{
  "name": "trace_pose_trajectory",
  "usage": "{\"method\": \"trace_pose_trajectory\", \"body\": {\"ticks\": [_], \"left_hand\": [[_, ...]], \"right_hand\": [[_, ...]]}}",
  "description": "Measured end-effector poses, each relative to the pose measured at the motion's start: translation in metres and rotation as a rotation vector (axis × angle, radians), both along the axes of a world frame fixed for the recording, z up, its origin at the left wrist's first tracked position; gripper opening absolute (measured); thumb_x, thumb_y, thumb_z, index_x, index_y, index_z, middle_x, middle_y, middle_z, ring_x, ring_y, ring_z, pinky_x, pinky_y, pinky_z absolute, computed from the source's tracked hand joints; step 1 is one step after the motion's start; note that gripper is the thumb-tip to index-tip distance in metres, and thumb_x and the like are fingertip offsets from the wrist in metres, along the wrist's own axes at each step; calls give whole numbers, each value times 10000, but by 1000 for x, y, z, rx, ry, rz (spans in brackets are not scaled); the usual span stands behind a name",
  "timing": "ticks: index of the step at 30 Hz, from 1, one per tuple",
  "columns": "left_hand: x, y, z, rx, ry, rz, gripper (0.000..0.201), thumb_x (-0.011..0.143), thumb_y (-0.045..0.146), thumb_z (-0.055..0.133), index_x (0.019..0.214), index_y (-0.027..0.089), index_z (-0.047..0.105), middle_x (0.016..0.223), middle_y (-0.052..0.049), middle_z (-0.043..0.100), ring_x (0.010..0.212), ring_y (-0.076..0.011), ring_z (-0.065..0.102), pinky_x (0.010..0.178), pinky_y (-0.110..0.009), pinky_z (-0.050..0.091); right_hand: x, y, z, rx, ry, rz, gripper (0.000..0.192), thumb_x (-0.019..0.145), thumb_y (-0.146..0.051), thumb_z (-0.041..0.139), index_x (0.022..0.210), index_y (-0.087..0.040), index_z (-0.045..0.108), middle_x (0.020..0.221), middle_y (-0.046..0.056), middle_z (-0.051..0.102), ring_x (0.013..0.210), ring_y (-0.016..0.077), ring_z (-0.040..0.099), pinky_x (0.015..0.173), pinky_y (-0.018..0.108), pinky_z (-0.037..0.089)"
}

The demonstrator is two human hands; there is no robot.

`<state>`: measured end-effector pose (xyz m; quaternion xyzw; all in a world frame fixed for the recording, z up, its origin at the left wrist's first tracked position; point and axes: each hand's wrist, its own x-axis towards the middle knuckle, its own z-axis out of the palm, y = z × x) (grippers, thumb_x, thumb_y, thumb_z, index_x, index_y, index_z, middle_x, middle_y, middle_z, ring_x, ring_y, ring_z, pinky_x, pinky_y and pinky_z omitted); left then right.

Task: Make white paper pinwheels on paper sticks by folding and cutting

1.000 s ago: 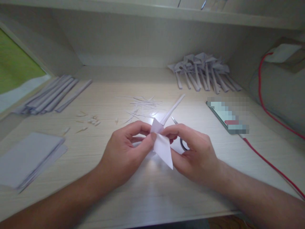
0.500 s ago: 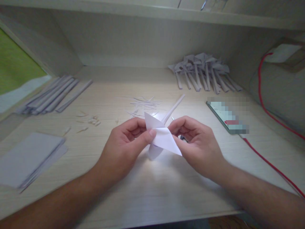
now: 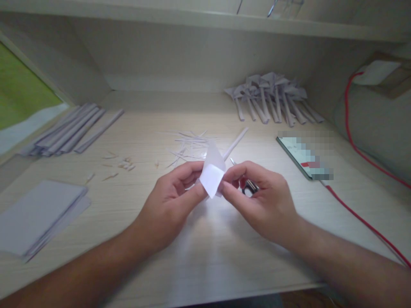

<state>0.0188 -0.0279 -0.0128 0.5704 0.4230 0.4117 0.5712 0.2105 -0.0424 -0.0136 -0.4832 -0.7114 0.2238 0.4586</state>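
Folding a Paper Piece Between Both Hands

Pinching from both sides, the left hand point(image 3: 170, 201) and right hand point(image 3: 266, 201) hold a white folded paper piece point(image 3: 212, 173) just above the counter point(image 3: 205, 256). Left fingers point(image 3: 192, 169) press its left edge; right fingers point(image 3: 236, 171) press its right edge. Half a second ago the sheet lay spread as a wide flap; now it is turned up into a compact point, which suggests another fold is made. Scissors point(image 3: 248, 186) lie behind the right hand. Paper scraps point(image 3: 189, 143), finished folded pieces point(image 3: 272, 98), paper strips point(image 3: 70, 130), a phone point(image 3: 303, 156) and stacked sheets point(image 3: 35, 214) lie farther out.
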Motion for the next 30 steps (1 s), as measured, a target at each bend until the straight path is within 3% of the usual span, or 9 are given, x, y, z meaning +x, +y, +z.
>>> {"method": "trace_pose_trajectory", "body": {"ticks": [3,9,13,17,21,27,30], "left_hand": [[-2,2,-4,-27,-28,24,280,900,422,708,1094,231,774,1103,-61,781,992,-232,724,877,-318,577],[-5,4,-11,-76,-76,-9,258,903,371,722,1117,239,780,1126,-60,777,1006,-222,712,928,-316,553],[-4,4,-10,-122,-71,-4,268,889,381,735,1115,241,773,1071,-53,787,983,-225,723,857,-297,564],[-1,4,-5,-205,-88,44,290,859,443,752,1066,240,767,961,-35,783,866,-207,726,775,-297,586],[2,4,-1,-272,-147,105,310,824,430,777,1052,220,754,1003,-34,763,859,-191,702,764,-300,601],[0,8,-2,-210,-111,-41,342,865,433,745,1098,183,735,979,-69,742,873,-204,691,733,-291,583],[-2,9,-3,-147,-94,-54,377,849,394,775,1150,193,669,1006,-68,750,864,-198,701,748,-287,566]], "right_hand": [[-1,0,-1,76,-39,-28,54,867,-162,727,870,-207,698,748,-20,682,660,135,602,643,293,483],[-2,0,-1,156,-76,-36,108,855,-127,713,888,-225,680,768,-16,694,673,146,623,644,301,505],[-1,0,-1,183,-50,-13,125,846,-138,721,905,-232,663,789,-13,694,696,153,632,674,310,526],[0,0,-1,105,53,27,251,828,-121,712,1039,-232,635,886,0,710,750,160,652,716,324,541],[4,3,2,12,80,61,361,810,-87,674,1147,-216,651,805,-25,671,713,149,624,698,314,516],[7,7,7,-25,-40,122,87,826,-127,709,891,-182,728,737,-19,658,677,126,600,624,273,461],[8,7,6,-77,-19,98,37,853,-154,713,863,-188,721,754,-13,687,691,127,613,631,266,468]]}}
